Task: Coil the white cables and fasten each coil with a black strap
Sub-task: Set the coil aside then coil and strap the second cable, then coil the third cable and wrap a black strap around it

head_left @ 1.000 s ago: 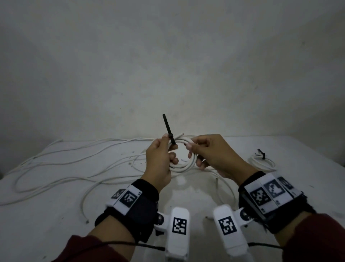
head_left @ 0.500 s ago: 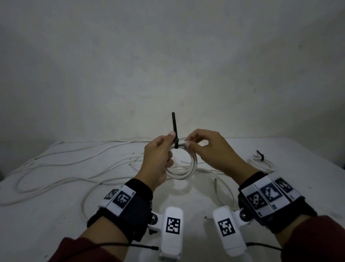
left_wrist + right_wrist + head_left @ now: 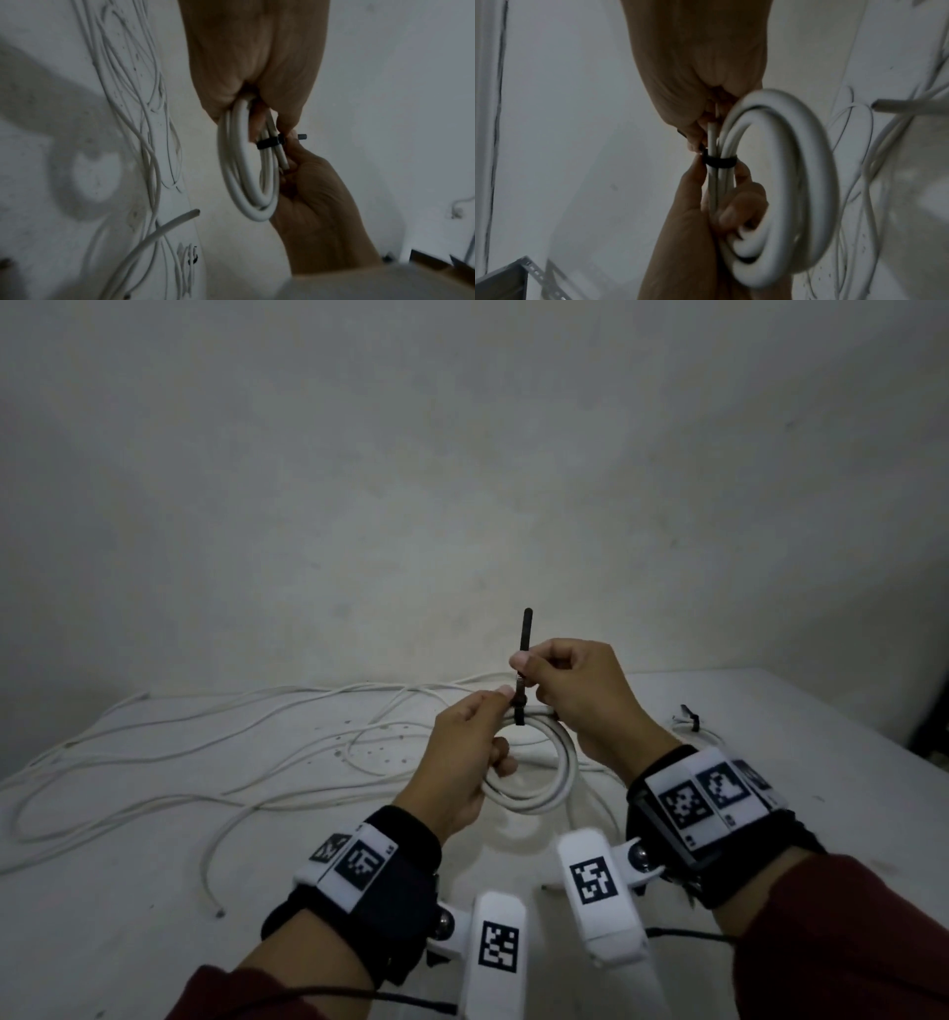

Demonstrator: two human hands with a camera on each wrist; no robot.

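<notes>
I hold a small white cable coil (image 3: pixel 539 796) upright above the table. My left hand (image 3: pixel 500 724) grips its top left side, fingers curled through the loop. A black strap (image 3: pixel 526 639) wraps the top of the coil, and its tail stands straight up. My right hand (image 3: pixel 524 664) pinches that tail just above the bundle. In the left wrist view the strap (image 3: pixel 267 143) circles the coil (image 3: pixel 239 172) strands. The right wrist view shows the strap (image 3: pixel 720 161) tight round the coil (image 3: pixel 790 182), with my left hand's fingers (image 3: pixel 734 215) below it.
Loose white cables (image 3: pixel 205 752) sprawl over the left and back of the white table (image 3: pixel 128 942), one free end (image 3: pixel 220 911) near the front left. A small strapped coil (image 3: pixel 690 721) lies at the right. A wall stands close behind.
My right hand went from the coil's top up to the strap's tail and now pinches it. The tail swung from leaning left to upright. The coil shifted slightly right.
</notes>
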